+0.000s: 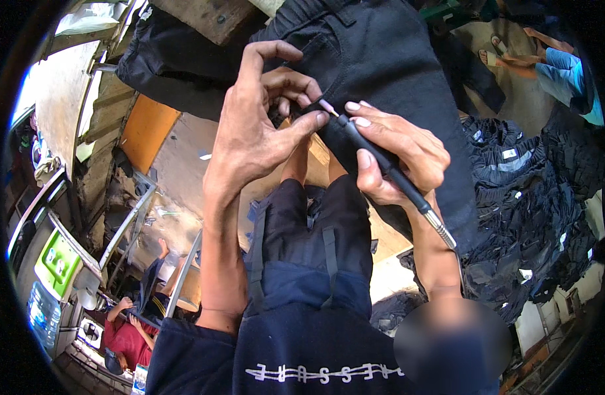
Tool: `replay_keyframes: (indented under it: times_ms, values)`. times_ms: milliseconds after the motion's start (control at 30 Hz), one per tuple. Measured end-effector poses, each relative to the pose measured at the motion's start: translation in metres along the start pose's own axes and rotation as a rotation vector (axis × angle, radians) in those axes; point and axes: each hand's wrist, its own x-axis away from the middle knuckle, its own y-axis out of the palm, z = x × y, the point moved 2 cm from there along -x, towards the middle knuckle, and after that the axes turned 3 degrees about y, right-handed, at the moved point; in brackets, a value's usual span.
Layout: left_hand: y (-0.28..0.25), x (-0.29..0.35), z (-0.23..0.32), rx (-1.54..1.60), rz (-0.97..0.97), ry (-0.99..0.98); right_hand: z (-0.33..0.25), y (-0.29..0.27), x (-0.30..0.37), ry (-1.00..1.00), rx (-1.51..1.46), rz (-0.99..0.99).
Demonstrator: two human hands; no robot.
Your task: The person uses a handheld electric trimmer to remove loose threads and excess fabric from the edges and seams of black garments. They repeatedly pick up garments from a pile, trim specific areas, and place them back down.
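Observation:
My right hand [408, 148] grips a black pen-shaped tool [383, 158] with a thin pale tip and a coiled metal sleeve at its rear, from which a thin cord runs down. The tip points up and left, close to the thumb and fingers of my left hand [253, 128]. That hand's thumb and fingers are drawn together, and whatever is between them is too small to make out; its index finger is bent and lifted. Beneath both hands lies a pair of black trousers [394, 72] with a stitched pocket and a gathered waistband.
A large heap of dark garments [513, 217] with pale tags fills the right side. More black cloth [177, 59] lies at the upper left. A person in a red shirt [128, 339] sits at the lower left, near a green tray [57, 260]. Another person's legs [523, 62] show at the upper right.

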Motion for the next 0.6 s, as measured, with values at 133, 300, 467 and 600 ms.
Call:
replay_keyframes:
  times_ms: [133, 300, 467, 600]
  values:
    - [-0.0011, 0.0003, -0.0037, 0.01, -0.005, 0.008, -0.0005, 0.0, 0.0003, -0.007, 0.008, -0.04]
    - [-0.0007, 0.0008, -0.0042, 0.006, 0.014, 0.009, -0.0009, -0.0014, -0.0006, 0.019, 0.004, -0.064]
    - [0.0002, 0.0019, -0.0052, 0.026, 0.025, 0.008, 0.0024, 0.0007, 0.0018, 0.025, -0.006, -0.01]
    - [0.0011, 0.0026, -0.0072, 0.097, 0.028, -0.011, 0.0033, -0.0012, 0.0031, 0.023, -0.013, 0.0]
